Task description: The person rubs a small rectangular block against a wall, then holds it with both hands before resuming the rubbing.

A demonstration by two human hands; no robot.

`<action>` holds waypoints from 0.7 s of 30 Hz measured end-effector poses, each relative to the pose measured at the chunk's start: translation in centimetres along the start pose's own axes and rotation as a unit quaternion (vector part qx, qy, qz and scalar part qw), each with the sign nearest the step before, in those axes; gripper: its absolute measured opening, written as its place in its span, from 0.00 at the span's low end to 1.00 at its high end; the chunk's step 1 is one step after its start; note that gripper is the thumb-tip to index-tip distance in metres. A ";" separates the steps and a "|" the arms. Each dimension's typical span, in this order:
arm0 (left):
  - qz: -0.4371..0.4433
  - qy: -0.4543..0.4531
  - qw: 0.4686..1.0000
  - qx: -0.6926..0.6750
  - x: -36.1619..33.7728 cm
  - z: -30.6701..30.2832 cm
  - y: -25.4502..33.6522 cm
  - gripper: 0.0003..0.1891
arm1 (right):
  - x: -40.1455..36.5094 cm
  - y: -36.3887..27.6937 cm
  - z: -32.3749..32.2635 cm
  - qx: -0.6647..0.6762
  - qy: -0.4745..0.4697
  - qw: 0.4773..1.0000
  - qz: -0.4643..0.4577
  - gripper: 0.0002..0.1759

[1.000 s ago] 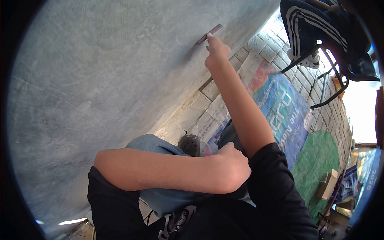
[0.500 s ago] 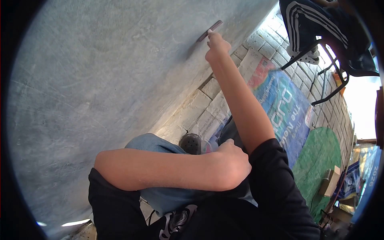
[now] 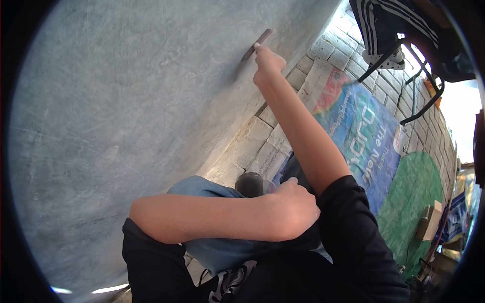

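My right hand (image 3: 268, 63), at the end of a stretched arm, is closed on a narrow, dark brownish flat tool (image 3: 256, 45). The tool lies against the grey, smooth-looking wall (image 3: 131, 101), and its exact kind is not clear. Bent across my lap, my left arm ends in my left hand (image 3: 297, 206), which is curled beside my right upper arm. Its fingertips are turned out of sight, so anything inside the hand is hidden. Below my hands are my jeans (image 3: 202, 187) and one dark clog (image 3: 249, 185).
A printed blue banner (image 3: 366, 134) and a green sheet (image 3: 411, 197) cover part of the brick floor (image 3: 252, 139). At upper right a person in striped dark trousers (image 3: 391, 25) sits on a metal-legged chair (image 3: 429, 108). A cardboard box (image 3: 430, 222) lies at right.
My right hand and the tool have moved slightly left and down along the wall. The view has shifted a little, and my left hand stays curled in the same place.
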State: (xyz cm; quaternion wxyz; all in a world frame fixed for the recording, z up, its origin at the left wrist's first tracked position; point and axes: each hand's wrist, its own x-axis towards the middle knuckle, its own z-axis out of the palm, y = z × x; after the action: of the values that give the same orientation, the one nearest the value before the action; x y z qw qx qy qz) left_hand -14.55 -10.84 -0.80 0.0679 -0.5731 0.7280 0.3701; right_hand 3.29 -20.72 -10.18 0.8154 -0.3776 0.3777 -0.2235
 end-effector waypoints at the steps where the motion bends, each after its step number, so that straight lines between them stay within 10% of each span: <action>1: 0.000 0.008 1.000 0.009 -0.1 0.0 0.0 0.08 | -0.2 0.3 0.1 -0.014 -0.032 0.999 -0.026 0.21; 14: -0.003 -0.002 1.000 -0.013 0.2 0.2 0.0 0.08 | 0.1 -0.8 0.1 -0.011 0.053 0.998 0.022 0.16; 18: -0.016 -0.011 1.000 -0.023 -0.4 -0.8 0.0 0.08 | -1.0 -0.3 -0.3 -0.089 -0.047 0.994 -0.032 0.17; 21: -0.016 -0.011 0.999 -0.027 -0.1 -0.2 0.1 0.09 | 0.5 -1.2 0.1 -0.017 0.066 0.997 0.037 0.15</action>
State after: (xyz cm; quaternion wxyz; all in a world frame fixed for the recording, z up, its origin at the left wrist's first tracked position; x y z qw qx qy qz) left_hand -14.51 -10.89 -0.61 0.0667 -0.5822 0.7078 0.3944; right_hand 3.62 -21.72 -9.40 0.7898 -0.3619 0.4479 -0.2114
